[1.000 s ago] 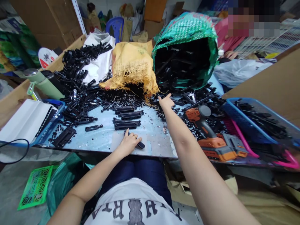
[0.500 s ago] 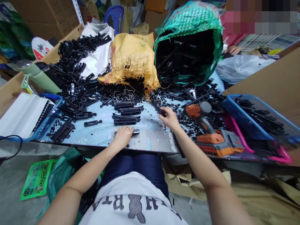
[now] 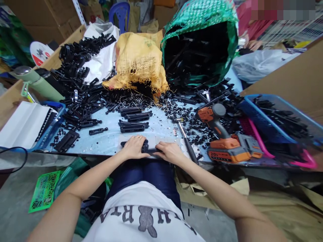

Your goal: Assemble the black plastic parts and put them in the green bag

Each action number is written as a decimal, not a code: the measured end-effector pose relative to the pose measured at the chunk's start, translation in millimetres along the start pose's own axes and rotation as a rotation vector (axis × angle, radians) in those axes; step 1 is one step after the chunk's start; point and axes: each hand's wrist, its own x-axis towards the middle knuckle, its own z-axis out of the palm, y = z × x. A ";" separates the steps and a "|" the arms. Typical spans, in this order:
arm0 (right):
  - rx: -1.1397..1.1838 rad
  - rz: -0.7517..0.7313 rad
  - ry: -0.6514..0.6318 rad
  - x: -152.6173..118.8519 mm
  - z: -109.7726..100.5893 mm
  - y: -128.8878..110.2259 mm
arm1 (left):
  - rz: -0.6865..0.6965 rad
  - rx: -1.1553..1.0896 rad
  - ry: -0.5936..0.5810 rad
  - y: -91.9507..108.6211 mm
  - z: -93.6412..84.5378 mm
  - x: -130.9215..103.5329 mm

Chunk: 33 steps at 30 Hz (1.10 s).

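At the table's front edge, my left hand point(image 3: 134, 147) is closed on a black part, most of it hidden under the palm. Close on its right, my right hand point(image 3: 170, 152) pinches the right end of a black piece point(image 3: 152, 150) lying between both hands. Beyond them, black clamp-like parts point(image 3: 133, 126) are stacked in short rows on the blue tabletop point(image 3: 108, 143). A hammer point(image 3: 186, 141) lies right of my right hand. One separate black part point(image 3: 98, 131) rests to the left.
An orange cordless drill point(image 3: 222, 134) and a blue basket of black parts point(image 3: 280, 124) are at the right. Behind lie loose screws, a yellow sack point(image 3: 141, 57) and a green sack point(image 3: 199, 30). A bottle point(image 3: 40, 84) stands left. Another person's hand point(image 3: 253, 45) shows at the back right.
My right hand has come back from near the screws to beside my left hand, with a black piece. The hammer now shows fully. The view has shifted slightly.
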 end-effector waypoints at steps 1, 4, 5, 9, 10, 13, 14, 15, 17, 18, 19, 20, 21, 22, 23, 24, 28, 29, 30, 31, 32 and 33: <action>0.007 0.010 -0.009 -1.6 -0.3 -2.1 | 0.010 -0.004 0.010 -0.2 0.8 -1.1; 0.026 0.042 -0.026 -5.3 -2.4 -7.7 | 0.024 -0.025 0.028 -0.9 1.5 -4.1; 0.024 0.050 -0.023 -5.9 -3.6 -9.5 | 0.026 -0.035 0.034 -1.2 1.3 -4.9; -0.043 0.061 0.001 -7.0 -11.5 -16.8 | 0.058 -0.051 0.058 -2.9 2.7 -8.3; -0.065 0.061 0.007 -7.0 -14.0 -18.5 | 0.071 -0.046 0.068 -3.5 4.0 -9.2; -0.115 0.042 0.027 -6.5 -22.6 -21.3 | 0.092 -0.024 0.117 -5.9 9.3 -11.3; -0.128 0.030 0.029 -5.9 -25.9 -21.4 | 0.096 -0.020 0.134 -6.9 10.8 -11.6; -0.139 0.014 0.027 -5.1 -29.5 -21.2 | 0.100 -0.019 0.147 -7.9 12.0 -11.6; -0.153 -0.021 0.014 -2.8 -36.5 -19.8 | 0.104 -0.026 0.165 -9.6 12.8 -11.0; -0.155 -0.039 0.009 -1.4 -39.5 -18.7 | 0.100 -0.030 0.171 -10.0 12.6 -10.7; -0.153 -0.058 0.004 0.0 -41.7 -17.3 | 0.093 -0.033 0.175 -9.8 12.2 -10.4; -0.146 -0.072 0.003 1.4 -42.8 -15.4 | 0.082 -0.037 0.173 -9.1 11.5 -10.4; -0.134 -0.084 0.003 2.6 -42.5 -12.9 | 0.072 -0.041 0.162 -7.9 10.8 -10.5; -0.117 -0.094 0.002 3.7 -41.0 -9.7 | 0.065 -0.048 0.142 -6.3 9.9 -10.4; -0.094 -0.101 0.002 4.5 -38.1 -5.7 | 0.065 -0.058 0.114 -4.9 8.8 -10.0; -0.069 -0.104 0.005 5.2 -34.0 -1.1 | 0.079 -0.070 0.084 -4.2 7.1 -8.4; 0.028 -0.094 0.073 6.8 -11.6 20.0 | 0.116 -0.097 0.138 -20.7 -9.2 20.2; 0.052 -0.090 0.095 7.1 -5.5 24.2 | 0.068 -0.088 0.201 -31.4 -16.1 34.5; 0.077 -0.088 0.112 7.4 0.5 27.5 | -0.030 -0.074 0.270 -44.4 -23.7 51.2; 0.103 -0.085 0.123 7.6 6.3 29.7 | -0.152 -0.046 0.325 -58.8 -31.4 69.5; 0.128 -0.082 0.132 7.7 11.7 30.9 | -0.272 -0.011 0.355 -73.7 -38.8 88.4; 0.153 -0.076 0.142 7.6 16.6 31.3 | -0.393 0.023 0.352 -88.1 -45.2 106.7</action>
